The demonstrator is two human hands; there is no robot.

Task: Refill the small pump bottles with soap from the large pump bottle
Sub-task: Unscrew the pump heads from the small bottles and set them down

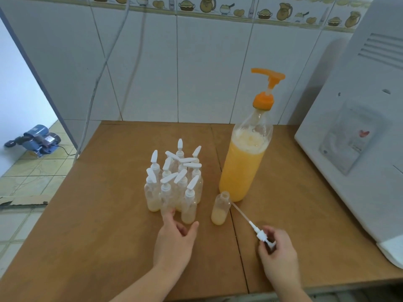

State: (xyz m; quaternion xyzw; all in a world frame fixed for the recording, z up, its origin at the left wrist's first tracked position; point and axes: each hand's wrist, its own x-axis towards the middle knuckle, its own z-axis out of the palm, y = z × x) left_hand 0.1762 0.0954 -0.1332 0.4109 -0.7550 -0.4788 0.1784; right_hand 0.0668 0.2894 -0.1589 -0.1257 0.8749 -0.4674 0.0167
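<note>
Currently your right hand (278,251) pinches a removed white pump head (262,237) in curled fingers, its dip tube slanting up toward the uncapped small bottle (220,209). That bottle stands upright on the desk (98,225), about a third full of pale soap, just in front of the large pump bottle (244,162), which holds orange soap and foam. Your left hand (174,240) reaches with fingers spread wide, fingertips touching the nearest of the clustered small pump bottles (174,182), all capped, left of the open one.
</note>
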